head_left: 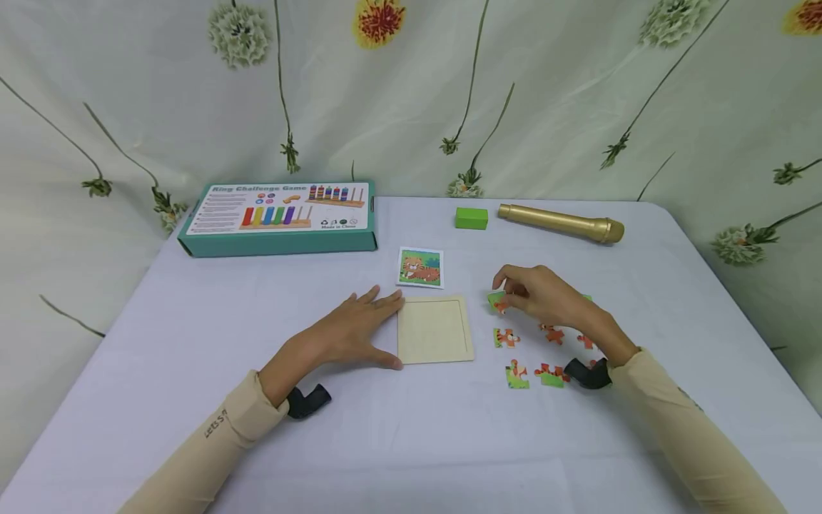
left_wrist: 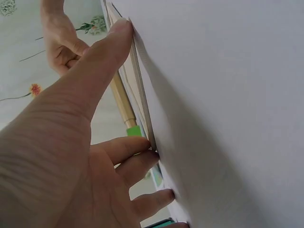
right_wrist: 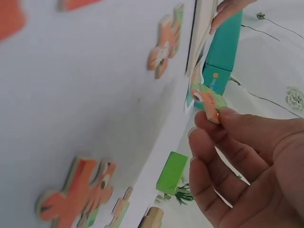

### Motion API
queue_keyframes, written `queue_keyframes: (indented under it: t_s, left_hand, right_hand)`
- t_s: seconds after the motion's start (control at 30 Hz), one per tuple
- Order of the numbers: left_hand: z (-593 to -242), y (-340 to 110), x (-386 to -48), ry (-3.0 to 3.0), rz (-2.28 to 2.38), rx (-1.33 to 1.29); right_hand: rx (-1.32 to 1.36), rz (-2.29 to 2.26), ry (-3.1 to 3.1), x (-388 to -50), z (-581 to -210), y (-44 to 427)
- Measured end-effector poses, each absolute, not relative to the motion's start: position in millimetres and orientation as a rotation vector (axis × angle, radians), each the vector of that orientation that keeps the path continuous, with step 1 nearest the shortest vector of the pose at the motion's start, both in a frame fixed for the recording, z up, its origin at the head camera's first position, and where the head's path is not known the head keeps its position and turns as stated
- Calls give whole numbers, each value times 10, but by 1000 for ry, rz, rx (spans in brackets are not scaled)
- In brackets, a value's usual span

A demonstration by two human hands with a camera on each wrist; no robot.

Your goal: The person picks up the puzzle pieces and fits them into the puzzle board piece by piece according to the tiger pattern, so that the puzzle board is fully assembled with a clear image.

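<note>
My right hand (head_left: 546, 294) pinches a green and orange puzzle piece (right_wrist: 207, 100) between thumb and fingers, off the table. The left hand (head_left: 352, 330) is spread beside a square wooden puzzle tray (head_left: 435, 332). Its thumb touches the tray's near left corner and its forefinger the far left corner. The tray's recess is bare wood. Below the right hand lie several loose pieces, among them a tiger-face piece (head_left: 506, 338), an orange piece (head_left: 552, 334) and a piece with a green edge (head_left: 516, 375). The right hand and wrist partly hide others.
Behind the tray lies a tiger picture card (head_left: 421, 268). A teal Ring Challenge Game box (head_left: 282, 243) stands back left. At the back are a green block (head_left: 472, 218) and a gold toy microphone (head_left: 559, 223). A flowered cloth (head_left: 398, 107) hangs behind the table.
</note>
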State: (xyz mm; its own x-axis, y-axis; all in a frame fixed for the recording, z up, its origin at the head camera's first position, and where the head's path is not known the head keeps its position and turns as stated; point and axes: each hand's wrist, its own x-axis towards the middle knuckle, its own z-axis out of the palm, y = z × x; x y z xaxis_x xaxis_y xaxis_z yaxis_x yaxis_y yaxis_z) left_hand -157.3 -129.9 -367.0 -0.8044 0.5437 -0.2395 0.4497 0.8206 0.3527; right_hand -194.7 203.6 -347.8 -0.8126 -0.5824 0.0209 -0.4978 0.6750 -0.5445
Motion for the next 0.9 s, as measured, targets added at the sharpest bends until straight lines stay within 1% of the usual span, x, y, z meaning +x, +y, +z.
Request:
queue_keyframes:
  t_s: [0.17,0.43,0.67,0.9]
  left_hand:
    - [-3658,-1299,-1572,2679,408,752]
    - [-3671,-1294,-1570,2681,428,754]
    - [-3694,-1294,-1581,2684,420,745]
    - [-3697,-1287,-1588,2693,406,746]
  right_hand:
    - [-827,-1050,2612,-1990,-3444,1985]
    - [-718,-1406,2367,-2095,-3487,1808]
    - [-657,-1465,2294,-2133,-3542,1604]
    - [-665,-1435,2304,-2166,-3632,1394]
